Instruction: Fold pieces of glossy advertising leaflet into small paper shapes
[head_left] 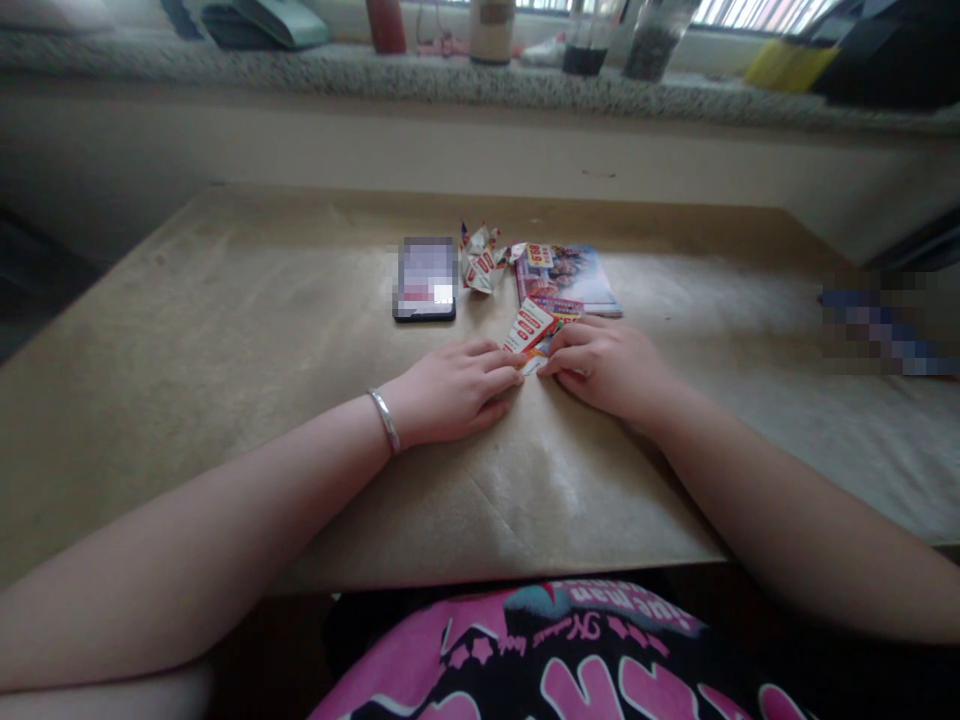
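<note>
A piece of folded printed paper in white, red and orange lies on the table in front of me. My left hand, with a silver bracelet at the wrist, rests on the table with its fingers together and their tips on the paper's lower left edge. On the other side, my right hand has its fingers curled and pressed onto the paper's right and lower part, covering some of it. Just beyond stands a folded paper shape with pointed flaps, made of similar printed paper.
A phone with a blurred screen lies left of the paper shape. To its right is a colourful booklet. A blurred blue item lies at the table's right. Jars and other items line the stone windowsill behind the table.
</note>
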